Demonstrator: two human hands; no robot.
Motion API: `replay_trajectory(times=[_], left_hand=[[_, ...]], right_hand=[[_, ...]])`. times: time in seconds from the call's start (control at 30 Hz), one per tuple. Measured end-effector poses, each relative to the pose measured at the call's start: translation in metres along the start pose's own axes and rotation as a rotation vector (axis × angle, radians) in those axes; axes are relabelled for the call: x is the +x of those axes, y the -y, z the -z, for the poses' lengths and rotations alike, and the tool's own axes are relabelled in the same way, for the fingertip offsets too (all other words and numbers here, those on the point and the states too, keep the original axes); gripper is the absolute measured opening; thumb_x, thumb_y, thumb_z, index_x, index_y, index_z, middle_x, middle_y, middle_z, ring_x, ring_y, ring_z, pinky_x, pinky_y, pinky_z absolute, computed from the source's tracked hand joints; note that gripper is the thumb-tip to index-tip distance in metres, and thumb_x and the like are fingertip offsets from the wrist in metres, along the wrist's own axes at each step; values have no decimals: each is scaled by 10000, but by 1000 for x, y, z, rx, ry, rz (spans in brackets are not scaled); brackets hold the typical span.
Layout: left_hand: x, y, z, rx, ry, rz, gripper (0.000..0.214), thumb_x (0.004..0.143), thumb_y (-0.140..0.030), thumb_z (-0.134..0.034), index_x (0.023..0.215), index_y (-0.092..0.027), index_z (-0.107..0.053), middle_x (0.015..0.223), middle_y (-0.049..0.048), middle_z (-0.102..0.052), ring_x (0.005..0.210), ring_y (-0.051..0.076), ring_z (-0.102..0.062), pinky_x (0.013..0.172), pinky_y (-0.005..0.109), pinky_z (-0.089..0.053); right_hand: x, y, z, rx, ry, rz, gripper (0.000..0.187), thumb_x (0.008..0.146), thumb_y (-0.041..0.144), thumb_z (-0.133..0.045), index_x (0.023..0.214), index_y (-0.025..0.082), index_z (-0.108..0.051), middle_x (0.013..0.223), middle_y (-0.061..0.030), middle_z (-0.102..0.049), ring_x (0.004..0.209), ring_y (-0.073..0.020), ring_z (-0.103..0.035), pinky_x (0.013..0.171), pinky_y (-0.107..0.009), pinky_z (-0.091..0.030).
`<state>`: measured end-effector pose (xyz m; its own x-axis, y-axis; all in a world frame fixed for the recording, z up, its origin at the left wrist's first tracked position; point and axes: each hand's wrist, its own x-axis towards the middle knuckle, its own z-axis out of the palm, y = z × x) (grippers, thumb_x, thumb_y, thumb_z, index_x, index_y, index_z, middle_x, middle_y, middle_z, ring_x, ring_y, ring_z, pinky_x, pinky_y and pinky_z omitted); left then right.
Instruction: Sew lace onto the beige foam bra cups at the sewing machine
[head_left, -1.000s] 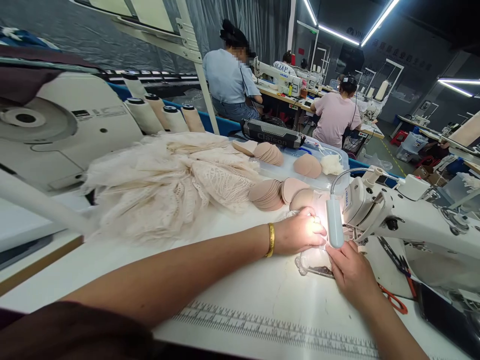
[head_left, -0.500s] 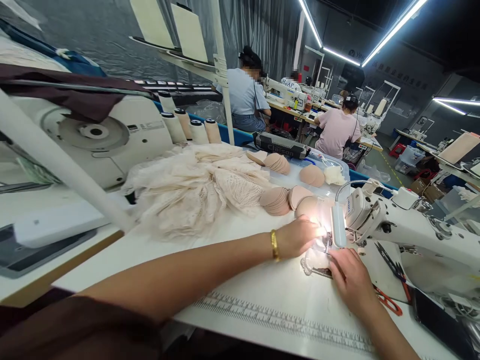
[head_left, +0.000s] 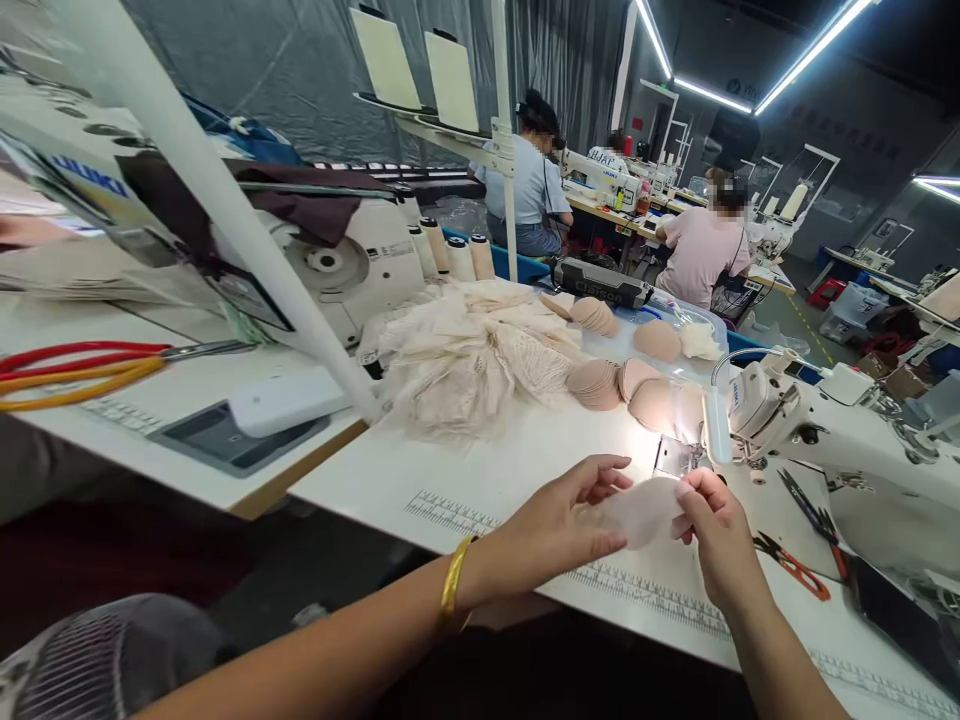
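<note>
l hand (head_left: 559, 525) & r hand (head_left: 716, 530) each pinched on sheer fabric piece (head_left: 641, 510), held above table (head_left: 525, 455), clear of sewing machine (head_left: 825, 445); foam cups (head_left: 596, 383) & lace pile (head_left: 480, 360) sit beyond, untouched.

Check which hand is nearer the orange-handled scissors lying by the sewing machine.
Right. The right hand is just beside the orange-handled scissors, not touching them; the left hand is farther off, across the pale fabric piece that both hands pinch.

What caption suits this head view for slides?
Left hand and right hand hold a pale fabric piece over the table.
</note>
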<state>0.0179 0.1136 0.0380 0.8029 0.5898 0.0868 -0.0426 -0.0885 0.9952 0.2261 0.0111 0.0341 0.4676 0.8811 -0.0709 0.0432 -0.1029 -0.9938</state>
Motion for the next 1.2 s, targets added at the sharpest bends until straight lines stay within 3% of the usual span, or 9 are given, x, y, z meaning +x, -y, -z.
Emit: replay_trajectory(times=[0.23, 0.4, 0.47, 0.6, 0.73, 0.87, 0.97, 1.1, 1.2], left_hand=[[17, 15, -8, -117, -43, 150, 422, 901, -515, -630, 1130, -161, -629, 820, -14, -541, 728, 122, -494, 660, 252, -395], [18, 10, -14, 334, 22, -22, 454, 755, -462, -781, 1106, -203, -655, 914, 5, -593, 786, 162, -515, 713, 289, -445], [18, 8, -16, 458, 43, -83, 245, 843, -422, -684, 909, -188, -657, 841, 1, -594, 762, 164, -512, 694, 285, -425], [22, 5, -16, 313, 25, 15, 439, 965, -496, -470, 663, -179, -477, 666, -24, -463, 645, 135, -421, 588, 255, -339], [26, 2, -15, 245, 39, 75, 511, 924, -578, -511, 620, -195, -365, 624, -41, -354, 603, 121, -341, 562, 257, -290], [15, -6, -12, 271, -125, 8, 358, 907, -533, -565, 793, -194, -575, 786, 5, -562, 731, 169, -496, 658, 276, -402], [-9, -12, -13, 186, -273, -26, 339, 898, -542, -628, 941, -206, -623, 877, 24, -611, 797, 177, -535, 692, 277, -436], [-38, -9, -31, -448, 324, 277, 619, 823, -762, -642, 986, -168, -703, 882, 70, -692, 770, 177, -615, 723, 295, -496], [-38, -1, -50, -858, 133, 372, 569, 772, -663, -778, 1040, -164, -720, 1041, 100, -709, 924, 205, -650, 829, 313, -528]], right_hand=[[-2, -11, 5, 268, -46, -199, 322, 712, 444, -717, 666, 227, -484, 552, 74, -394, 500, -100, -325, 467, -226, -250], [-2, -15, 8, 325, -63, -241, 352, 689, 445, -737, 665, 235, -455, 593, 67, -403, 502, -100, -343, 448, -225, -266], [-2, -17, 10, 336, -69, -243, 351, 696, 443, -743, 671, 236, -461, 600, 63, -420, 505, -103, -366, 445, -225, -277], [-4, -20, 11, 346, -76, -237, 332, 713, 448, -756, 722, 231, -506, 657, 44, -496, 555, -118, -453, 487, -228, -357], [-4, -20, 11, 326, -61, -219, 351, 722, 460, -755, 726, 231, -488, 666, 48, -472, 564, -117, -439, 499, -228, -359], [-11, -13, 15, 238, -51, -164, 356, 783, 475, -710, 689, 235, -465, 609, 62, -402, 531, -116, -368, 486, -238, -309], [-26, -1, 17, -180, -96, 161, 294, 929, 426, -610, 728, 229, -523, 622, 44, -429, 558, -134, -397, 525, -261, -318], [-52, 18, 7, -856, -103, 905, 124, 992, 183, -558, 895, 223, -624, 711, -5, -537, 645, -168, -474, 602, -310, -358], [-68, 24, -5, -1060, 62, 1277, 192, 963, 56, -549, 1050, 180, -667, 761, -46, -628, 656, -183, -512, 595, -332, -379]])
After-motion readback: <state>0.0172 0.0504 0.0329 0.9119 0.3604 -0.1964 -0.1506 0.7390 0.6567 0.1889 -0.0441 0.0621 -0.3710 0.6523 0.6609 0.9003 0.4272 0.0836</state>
